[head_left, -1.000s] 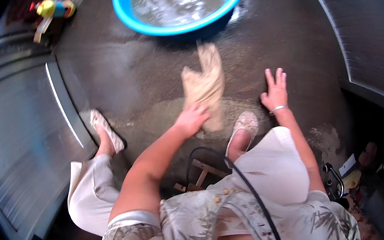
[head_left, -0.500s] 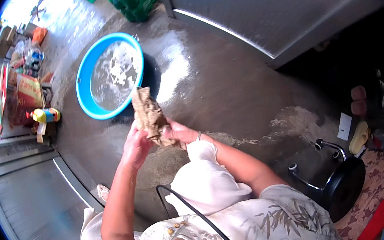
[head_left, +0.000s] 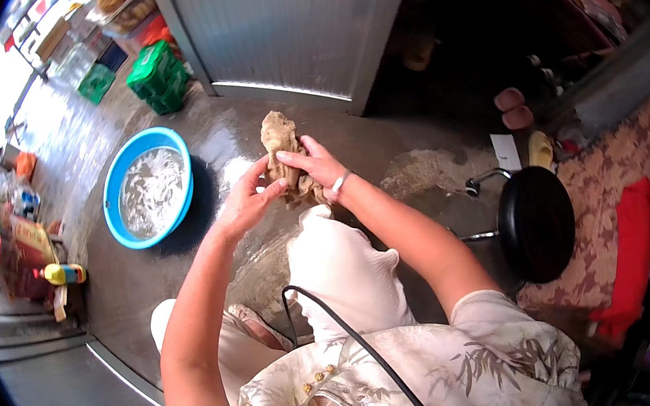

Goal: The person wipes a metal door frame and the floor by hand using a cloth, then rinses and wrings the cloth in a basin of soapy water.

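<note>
A wet-looking, crumpled tan cloth (head_left: 280, 136) is bunched between my two hands, over the floor beyond my knee. My right hand (head_left: 322, 168) grips its right side, thumb laid across the front, and folds of it hang below the palm. My left hand (head_left: 252, 201) holds the cloth's left edge between thumb and fingers. To the left of the hands, a round blue basin (head_left: 118, 219) rests on the floor with murky, sudsy water (head_left: 153, 192) in it.
Green-wrapped packs (head_left: 158, 78) stand beside a grey door panel (head_left: 292, 25). A black round stool (head_left: 536, 223) is at my right, by a patterned mat (head_left: 589, 249) with a red cloth (head_left: 632, 259). A yellow bottle (head_left: 62, 274) stands far left near boxes.
My view has turned to the right. The hands and the cloth have moved right, farther from the basin, and my fingers have shifted their hold on the cloth.
</note>
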A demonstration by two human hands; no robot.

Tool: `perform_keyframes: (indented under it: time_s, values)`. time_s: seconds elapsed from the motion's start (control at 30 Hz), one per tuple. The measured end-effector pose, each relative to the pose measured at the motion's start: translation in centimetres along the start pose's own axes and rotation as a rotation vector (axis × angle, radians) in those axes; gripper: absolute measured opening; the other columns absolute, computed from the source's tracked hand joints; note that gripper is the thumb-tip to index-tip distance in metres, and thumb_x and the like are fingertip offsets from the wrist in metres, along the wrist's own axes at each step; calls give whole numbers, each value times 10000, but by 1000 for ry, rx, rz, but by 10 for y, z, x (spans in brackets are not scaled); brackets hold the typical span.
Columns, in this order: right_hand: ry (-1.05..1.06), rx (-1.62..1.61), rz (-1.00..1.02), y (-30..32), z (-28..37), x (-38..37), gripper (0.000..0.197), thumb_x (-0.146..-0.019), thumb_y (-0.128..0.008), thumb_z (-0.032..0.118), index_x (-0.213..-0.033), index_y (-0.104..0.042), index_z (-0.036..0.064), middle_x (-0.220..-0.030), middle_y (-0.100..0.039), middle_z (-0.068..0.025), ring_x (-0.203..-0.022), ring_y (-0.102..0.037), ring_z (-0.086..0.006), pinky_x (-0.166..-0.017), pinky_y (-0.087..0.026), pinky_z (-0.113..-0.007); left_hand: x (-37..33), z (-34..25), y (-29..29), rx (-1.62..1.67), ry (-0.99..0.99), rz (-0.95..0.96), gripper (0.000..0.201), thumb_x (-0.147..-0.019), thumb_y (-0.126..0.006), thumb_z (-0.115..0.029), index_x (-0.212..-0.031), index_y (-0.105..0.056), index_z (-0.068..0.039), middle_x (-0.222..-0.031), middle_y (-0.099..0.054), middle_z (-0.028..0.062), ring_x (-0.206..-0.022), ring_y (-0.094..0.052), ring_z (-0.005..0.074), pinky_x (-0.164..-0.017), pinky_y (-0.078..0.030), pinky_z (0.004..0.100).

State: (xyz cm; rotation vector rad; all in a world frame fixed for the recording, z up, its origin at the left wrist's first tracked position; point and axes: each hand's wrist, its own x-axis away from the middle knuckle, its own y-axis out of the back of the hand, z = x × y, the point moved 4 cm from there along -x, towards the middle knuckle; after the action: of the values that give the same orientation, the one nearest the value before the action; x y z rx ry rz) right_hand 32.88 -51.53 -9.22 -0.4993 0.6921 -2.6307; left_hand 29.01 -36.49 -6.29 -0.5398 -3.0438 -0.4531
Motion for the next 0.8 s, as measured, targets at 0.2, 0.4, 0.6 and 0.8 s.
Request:
perform_keyframes:
  time_s: [0.2,0.4,0.6,0.8]
  values:
    - [232,-96,-356,79,31,19,364,-761,-693,97,-1080,-532,28,-1009,-612,-89,-904,-614,-200,-794,-519,-343,25,-24,9,138,24,22,573,-866,-650,-141,-1380,-407,-75,-1253,-540,115,-1014,-583,181,-863,-480,309]
    - [247,-97,-551,173,67,16,380,-783,-690,182,-1098,-538,32,-1017,-619,-99,-906,-630,-225,-805,-523,-362,61,27,71,288,275,-142,513,-883,-628,-237,-1341,-448,-93,-1170,-604,75,-971,-579,139,-770,-452,279]
    - [-51,222,-245,73,27,-46,430,-795,-687,110,-1157,-485,-3,-1110,-576,-122,-1015,-588,-199,-842,-515,-338,22,55,56,339,354,-95,748,-834,-692,-338,-1430,-295,-125,-1246,-533,93,-1056,-529,163,-801,-449,306]
    - [54,355,342,-124,-21,-165,513,-774,-697,99,-1238,-502,2,-1115,-597,-121,-973,-591,-175,-844,-491,-298,-9,104,144,905,221,-487,589,-842,-678,-297,-1313,-402,-76,-1196,-567,100,-1051,-583,227,-860,-504,401]
